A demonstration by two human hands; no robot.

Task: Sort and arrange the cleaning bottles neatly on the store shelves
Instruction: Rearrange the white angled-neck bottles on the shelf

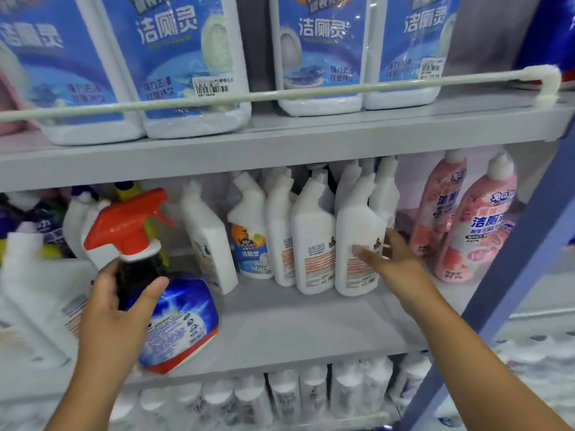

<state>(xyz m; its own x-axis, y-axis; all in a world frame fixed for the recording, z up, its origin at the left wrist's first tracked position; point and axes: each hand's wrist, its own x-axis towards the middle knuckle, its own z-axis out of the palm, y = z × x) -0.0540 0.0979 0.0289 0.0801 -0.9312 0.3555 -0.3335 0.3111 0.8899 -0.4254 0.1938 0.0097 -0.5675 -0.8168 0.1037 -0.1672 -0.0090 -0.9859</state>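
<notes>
Your left hand (118, 309) grips the spray bottle (161, 293) by its dark neck, just under the red trigger head (127, 222), thumb across the front and fingers wrapped behind. The bottle is tilted, its blue-labelled body leaning toward the right, with its base low against the front of the middle shelf (295, 325); you cannot tell from here whether it rests on the shelf or hangs just above it. It looks like rigid plastic, probably full and so fairly heavy and bottom-weighted, which means it will want to swing under a neck grip. The neck is a sound place to hold, but keep off the trigger, and expect the glossy label to be slippery if you shift lower.

Your right hand (385, 259) is released, fingers straight and spread, touching or nearly touching the white bottle (357, 241) at the right end of the row of bent-neck white bottles (314, 237). These are tall, narrow and stiff, likely to topple into each other if pushed high up, so press low on the body. The pink bottles (466, 225) stand just beside that hand, to its right. The spray bottle is well apart from your right hand, with bare shelf between them
</notes>
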